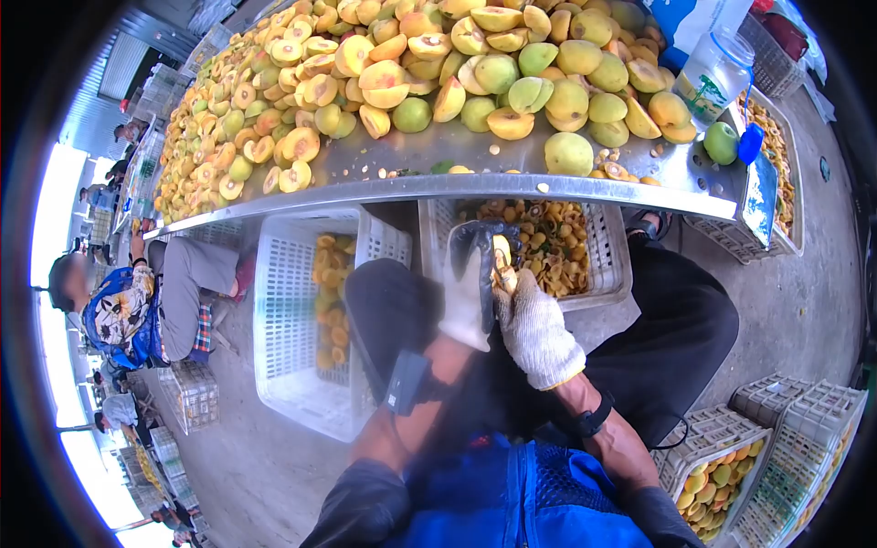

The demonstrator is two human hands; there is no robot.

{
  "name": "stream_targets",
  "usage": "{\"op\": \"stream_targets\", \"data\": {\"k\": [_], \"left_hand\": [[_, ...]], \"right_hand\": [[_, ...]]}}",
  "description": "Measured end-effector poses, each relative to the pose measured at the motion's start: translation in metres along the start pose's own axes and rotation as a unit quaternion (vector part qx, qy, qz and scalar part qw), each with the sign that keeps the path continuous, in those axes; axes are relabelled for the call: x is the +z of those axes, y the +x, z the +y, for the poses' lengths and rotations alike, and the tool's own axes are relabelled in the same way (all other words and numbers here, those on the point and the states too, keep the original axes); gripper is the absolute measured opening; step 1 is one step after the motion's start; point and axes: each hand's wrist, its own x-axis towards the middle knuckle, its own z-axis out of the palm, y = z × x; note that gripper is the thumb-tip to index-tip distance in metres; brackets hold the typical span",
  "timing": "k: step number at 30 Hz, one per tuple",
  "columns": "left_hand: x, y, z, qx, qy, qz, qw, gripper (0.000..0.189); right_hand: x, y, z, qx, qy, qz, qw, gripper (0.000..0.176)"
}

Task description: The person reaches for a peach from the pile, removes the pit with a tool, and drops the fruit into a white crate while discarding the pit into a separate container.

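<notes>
Both my gloved hands meet over a white crate that holds small brownish-orange pieces, just below the metal table's edge. My left hand, in a white glove with dark fingers, is closed round a yellow fruit piece. In a white knitted glove, my right hand pinches a small pale object against that fruit; what it is cannot be made out. Halved and whole yellow-green fruits are heaped on the table above.
A white crate with fruit halves stands left of my knee. More fruit crates sit at lower right. A clear plastic jar and a green fruit are on the table's right end. Another person sits at the left.
</notes>
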Motion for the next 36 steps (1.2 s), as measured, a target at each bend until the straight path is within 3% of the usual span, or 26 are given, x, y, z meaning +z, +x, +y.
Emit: {"op": "stream_targets", "data": {"k": [7,9,10,11,14,15,18,20,23,26,29,30,31,33,35,36], "left_hand": [[0.005,0.008,-0.01,0.013,-0.096,-0.004,0.995,0.023],[0.002,0.012,-0.004,-0.142,-0.261,-0.02,0.955,0.018],[0.0,0.013,0.005,-0.297,-0.394,-0.027,0.87,0.018],[0.0,0.014,0.011,-0.438,-0.507,-0.033,0.742,0.018],[0.0,0.014,0.017,-0.409,-0.471,-0.022,0.781,0.02],[-0.002,0.017,0.024,-0.393,-0.456,-0.013,0.799,0.02],[-0.013,0.023,0.024,-0.372,-0.537,-0.065,0.754,0.021],[-0.013,0.02,0.017,-0.35,-0.586,-0.082,0.726,0.023],[-0.014,0.02,0.014,-0.372,-0.661,-0.097,0.644,0.028],[-0.018,0.022,0.023,-0.366,-0.732,-0.105,0.565,0.024],[-0.015,0.013,0.02,-0.299,-0.619,-0.123,0.716,0.034],[-0.017,0.012,0.025,-0.333,-0.609,-0.098,0.713,0.04],[-0.019,0.012,0.03,-0.367,-0.599,-0.071,0.708,0.047],[-0.01,0.013,0.009,-0.393,-0.713,-0.036,0.579,0.052],[-0.026,0.023,0.01,-0.414,-0.735,0.036,0.536,0.056],[-0.037,0.033,0.015,-0.421,-0.744,0.073,0.514,0.058]], "right_hand": [[-0.007,-0.002,0.005,-0.028,0.122,-0.039,0.991,0.019],[-0.011,-0.004,0.006,-0.052,0.103,-0.049,0.992,0.02],[-0.015,-0.005,0.003,-0.081,0.079,-0.044,0.993,0.021],[-0.017,-0.006,0.002,-0.109,0.055,-0.037,0.992,0.022],[-0.019,-0.008,0.001,0.038,0.104,-0.108,0.988,0.022],[-0.02,-0.007,0.003,0.019,0.121,-0.148,0.981,0.021],[-0.03,-0.002,0.017,0.026,0.224,-0.271,0.936,0.019],[-0.038,-0.004,0.021,0.119,0.357,-0.359,0.854,0.02],[-0.038,-0.014,0.006,0.231,0.541,-0.294,0.754,0.03],[-0.039,-0.013,0.006,0.238,0.589,-0.345,0.692,0.036],[-0.034,-0.015,0.004,0.258,0.632,-0.356,0.638,0.037],[-0.032,-0.015,0.002,0.265,0.644,-0.353,0.625,0.037],[-0.033,-0.016,0.002,0.24,0.636,-0.347,0.647,0.037],[-0.039,-0.018,0.006,0.191,0.616,-0.337,0.686,0.036],[-0.05,-0.012,0.009,0.187,0.591,-0.301,0.725,0.036],[-0.055,-0.009,0.002,0.178,0.519,-0.261,0.794,0.036]]}}
